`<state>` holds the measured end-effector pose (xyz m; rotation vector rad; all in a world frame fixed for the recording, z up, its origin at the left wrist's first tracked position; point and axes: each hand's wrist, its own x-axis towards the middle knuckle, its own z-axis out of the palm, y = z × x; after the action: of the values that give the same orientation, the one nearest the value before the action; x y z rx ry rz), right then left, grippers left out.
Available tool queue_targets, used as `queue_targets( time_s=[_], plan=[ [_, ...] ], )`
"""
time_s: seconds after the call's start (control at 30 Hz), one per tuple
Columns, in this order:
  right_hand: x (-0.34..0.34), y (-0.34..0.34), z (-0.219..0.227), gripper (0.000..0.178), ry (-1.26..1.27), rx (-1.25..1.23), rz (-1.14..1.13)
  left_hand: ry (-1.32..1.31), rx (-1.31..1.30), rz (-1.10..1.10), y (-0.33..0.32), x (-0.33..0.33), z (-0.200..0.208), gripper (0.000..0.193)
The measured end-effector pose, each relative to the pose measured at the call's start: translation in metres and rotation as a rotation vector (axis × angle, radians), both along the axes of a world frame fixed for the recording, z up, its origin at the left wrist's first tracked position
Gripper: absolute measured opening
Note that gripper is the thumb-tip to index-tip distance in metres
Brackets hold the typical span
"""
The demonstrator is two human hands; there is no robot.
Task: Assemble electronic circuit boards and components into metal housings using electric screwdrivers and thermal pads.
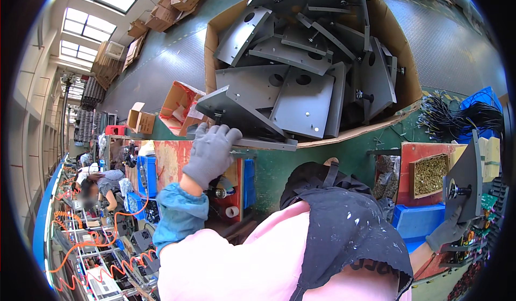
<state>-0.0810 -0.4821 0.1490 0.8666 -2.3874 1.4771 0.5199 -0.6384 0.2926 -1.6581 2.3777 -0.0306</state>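
Note:
A large cardboard box (406, 30) holds several dark grey bent metal panels, each with round holes and some with black threaded feet. My left hand (208, 153), in a grey glove, is at the box's near left edge. Its fingers are closed on the flange of a tilted metal panel (239, 113) resting on the pile; the fingertips are partly hidden. Far to the right, my right hand (447, 230), also gloved, grips the lower part of another metal panel (468, 167), which stands upright with a black foot on its face.
Right side: a shallow carton of small brass-coloured parts (430, 175), a blue bin (416, 223) and a bundle of black cables (473, 119). Left side: a small open carton with red lining (180, 107), a red worn bench (174, 164) and a co-worker (105, 185) beside orange coiled hoses.

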Motion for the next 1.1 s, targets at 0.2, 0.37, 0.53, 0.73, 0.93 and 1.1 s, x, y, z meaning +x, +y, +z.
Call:
queue_targets(
  time_s=[0.2, 0.37, 0.53, 0.73, 0.93, 1.1],
  plan=[
    [-0.005, 0.02, 0.007, 0.058, 0.177, 0.174, -0.198, -0.127, -0.326, -0.164, -0.026, -0.004, 0.02, 0.011],
    [0.003, 0.011, 0.002, 0.048, 0.096, -0.068, -0.092, 0.125, -0.302, -0.032, -0.02, -0.013, 0.131, 0.023],
    [0.001, 0.078, 0.009, 0.028, -0.009, 0.288, -0.282, 0.472, -0.305, -0.145, -0.08, -0.011, 0.141, 0.021],
    [-0.014, 0.097, -0.054, 0.024, 0.408, 0.675, -0.387, 0.701, -0.182, -0.38, -0.114, -0.154, 0.1, 0.029],
    [-0.02, 0.133, -0.114, 0.028, 0.256, 0.873, -0.235, 0.75, 0.548, -1.093, -0.082, -0.396, 0.013, 0.027],
    [0.017, 0.174, -0.105, 0.031, -0.375, 0.019, -0.427, 0.444, 0.707, -1.297, -0.009, -0.505, -0.076, 0.025]
  ],
)
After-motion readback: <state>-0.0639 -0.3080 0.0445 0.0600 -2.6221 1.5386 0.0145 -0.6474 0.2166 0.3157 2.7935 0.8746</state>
